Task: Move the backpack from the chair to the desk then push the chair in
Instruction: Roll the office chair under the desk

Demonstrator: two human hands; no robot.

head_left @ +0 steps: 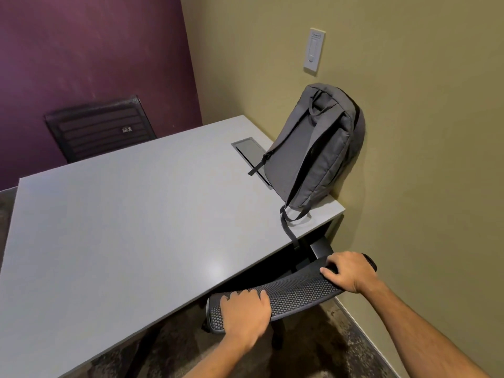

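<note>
- While both hands sit on the chair point(294, 293) back's top edge, the left hand point(245, 313) clamps the near end, fingers curled over the mesh, and the right hand point(347, 271) grips the far end, well apart from the left.
- Chair back is tucked just beside the desk point(122, 227) edge, seat hidden under the top; I can't tell if back and edge touch.
- Up and ahead of the right hand, the backpack point(313, 148) stands on the desk's corner, leaning on the wall point(409, 132), with one strap point(289, 227) dangling over the desk edge just beyond the right fingers.
- Beside the backpack, a cable hatch point(249, 156) is set in the top, partly covered.
- Wide bare desktop stretches ahead of the left hand.
- Right of the right hand, a narrow strip of carpet point(341, 336) runs to the wall.
- Far beyond the left hand, a second chair point(101, 126) stands across the desk.
</note>
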